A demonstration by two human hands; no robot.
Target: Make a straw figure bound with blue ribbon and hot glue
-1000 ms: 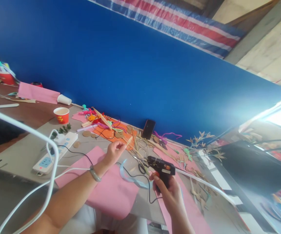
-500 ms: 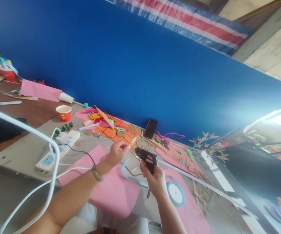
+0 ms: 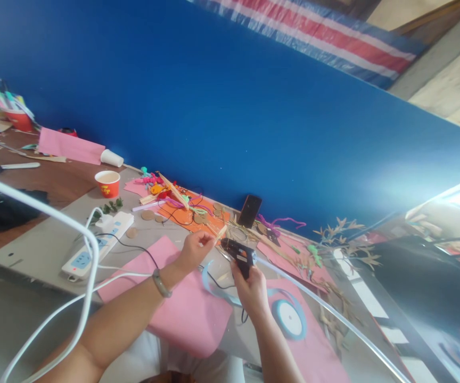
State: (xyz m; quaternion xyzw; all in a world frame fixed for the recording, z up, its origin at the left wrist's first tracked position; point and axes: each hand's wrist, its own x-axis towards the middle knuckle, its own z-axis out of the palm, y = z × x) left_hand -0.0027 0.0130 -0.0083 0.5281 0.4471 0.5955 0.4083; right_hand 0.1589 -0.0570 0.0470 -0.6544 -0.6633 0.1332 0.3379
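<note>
My right hand (image 3: 251, 290) is wrapped round the handle of a black hot glue gun (image 3: 238, 252), whose nozzle points left. A long translucent glue stick (image 3: 318, 300) runs out of its back end toward the lower right. My left hand (image 3: 195, 250) pinches a small pale, pointed piece (image 3: 221, 233), perhaps a bit of dried leaf or husk, close to the nozzle. Whether nozzle and piece touch I cannot tell. Below my hands lie a pink sheet (image 3: 190, 314) and a loop of light blue ribbon; its spool (image 3: 289, 318) sits right of my right wrist.
A white power strip (image 3: 98, 247) with cords lies at left, and a white cable arcs across the near left. Behind are a red paper cup (image 3: 108, 184), bright craft scraps (image 3: 166, 189) on orange paper, and a phone (image 3: 249, 210) against the blue wall. Dried twigs (image 3: 345, 239) lie at right.
The whole view has shifted slightly. My left hand and the pale piece have come a little nearer the glue gun's nozzle; both grips are unchanged.
</note>
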